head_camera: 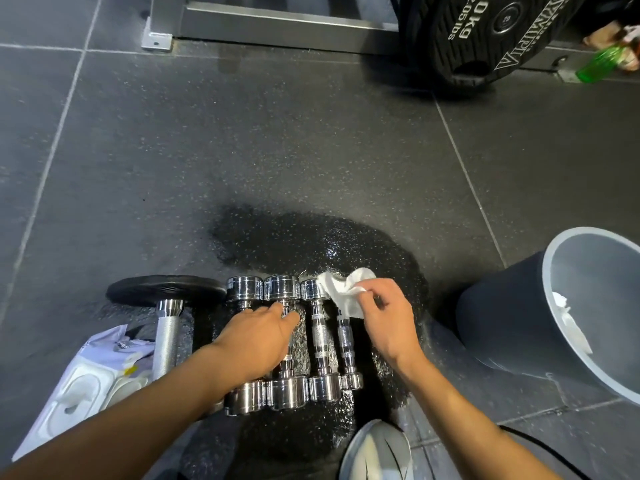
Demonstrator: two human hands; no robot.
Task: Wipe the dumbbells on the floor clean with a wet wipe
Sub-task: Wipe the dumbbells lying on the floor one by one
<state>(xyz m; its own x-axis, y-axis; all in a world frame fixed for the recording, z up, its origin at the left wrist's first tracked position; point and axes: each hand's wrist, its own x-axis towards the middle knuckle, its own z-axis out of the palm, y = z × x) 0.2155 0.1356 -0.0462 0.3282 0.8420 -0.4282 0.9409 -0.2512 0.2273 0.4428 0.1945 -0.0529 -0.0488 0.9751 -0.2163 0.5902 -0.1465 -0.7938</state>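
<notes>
- R hand (384, 320): fingers curled, pinching white wet wipe (346, 292) over far head of smallest dumbbell (346, 344), rightmost in row.
- L hand (256, 341): fingers nearly straight, lying flat across handles of chrome dumbbells (287, 393); holds nothing.
- Four chrome dumbbells lie side by side on floor, touching; bigger black-plate dumbbell (166, 292) just left.
- Hidden: L hand covers 2 handles; wipe covers small dumbbell's far head.
- Wipes pack (86, 382) lower left, part under forearm.
- Grey bin (512, 317) at right, cut off by frame edge, white wipe inside.
- Floor (242, 150): dark speckled rubber tiles, wet patch (311, 237) around dumbbells.
- Far: metal rack base (277, 22), 10kg plate (485, 32), blurred green bottle (602, 62).
</notes>
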